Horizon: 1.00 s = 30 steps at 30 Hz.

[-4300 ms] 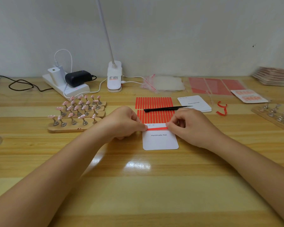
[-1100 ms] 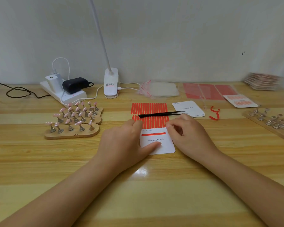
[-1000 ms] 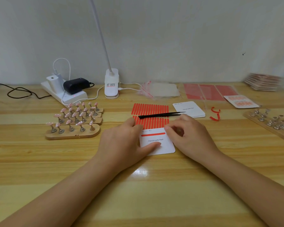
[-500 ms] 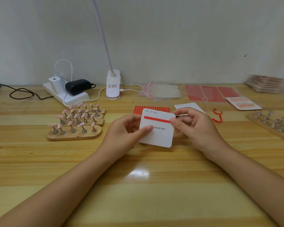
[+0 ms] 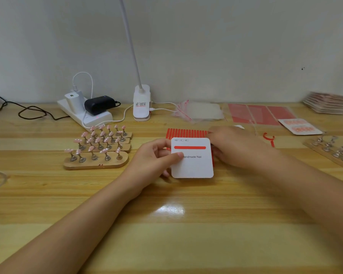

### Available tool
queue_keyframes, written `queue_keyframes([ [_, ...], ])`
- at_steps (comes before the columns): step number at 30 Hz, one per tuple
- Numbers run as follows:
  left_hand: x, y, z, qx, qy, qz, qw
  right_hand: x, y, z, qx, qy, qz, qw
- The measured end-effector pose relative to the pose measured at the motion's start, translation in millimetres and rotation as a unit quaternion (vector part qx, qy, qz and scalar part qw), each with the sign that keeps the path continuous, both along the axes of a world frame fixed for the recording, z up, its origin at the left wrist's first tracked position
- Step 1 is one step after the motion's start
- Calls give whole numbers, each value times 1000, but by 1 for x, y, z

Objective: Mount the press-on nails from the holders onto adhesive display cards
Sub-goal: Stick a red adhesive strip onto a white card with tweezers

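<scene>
Card (image 5: 192, 165) with a red strip (image 5: 190, 147) sits pinched in the left hand (image 5: 156, 157); right hand (image 5: 236, 147), blurred beside the card, grip unclear.

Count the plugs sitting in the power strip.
2. A white charger stands at the back-left end of the strip. A black adapter lies just to its right. No other plug shows, and none seems hidden.

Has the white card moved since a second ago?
Yes. The white card now sits lifted in the left hand, covering the near part of the red strip sheet instead of lying before it.
</scene>
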State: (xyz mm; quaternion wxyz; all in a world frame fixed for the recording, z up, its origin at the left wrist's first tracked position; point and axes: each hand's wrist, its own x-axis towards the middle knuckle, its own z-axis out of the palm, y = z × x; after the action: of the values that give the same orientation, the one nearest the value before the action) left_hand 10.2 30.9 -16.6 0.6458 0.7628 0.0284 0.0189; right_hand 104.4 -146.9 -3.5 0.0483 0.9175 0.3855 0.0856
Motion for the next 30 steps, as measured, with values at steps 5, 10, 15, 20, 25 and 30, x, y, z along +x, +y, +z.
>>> queue_keyframes([
  [5, 1, 2, -1, -11, 6, 7, 1000, 10, 12, 13, -65, 15, 7, 998],
  [10, 2, 3, -2, -9, 0, 3, 1000, 20, 0, 24, 160, 34, -39, 986],
  [15, 3, 1, -2, 9, 4, 5, 1000, -14, -3, 9, 639, 107, -62, 759],
  [20, 4, 0, -3, 22, 2, 4, 1000, -52, 10, -19, 653, 175, 37, 736],
  [25, 6, 0, -3, 29, -1, 0, 1000, -56, 11, -22, 607, 133, 86, 779],
  [30, 6, -1, -4, 34, -5, -2, 999, -57, 13, -26, 617, 178, 80, 763],
])
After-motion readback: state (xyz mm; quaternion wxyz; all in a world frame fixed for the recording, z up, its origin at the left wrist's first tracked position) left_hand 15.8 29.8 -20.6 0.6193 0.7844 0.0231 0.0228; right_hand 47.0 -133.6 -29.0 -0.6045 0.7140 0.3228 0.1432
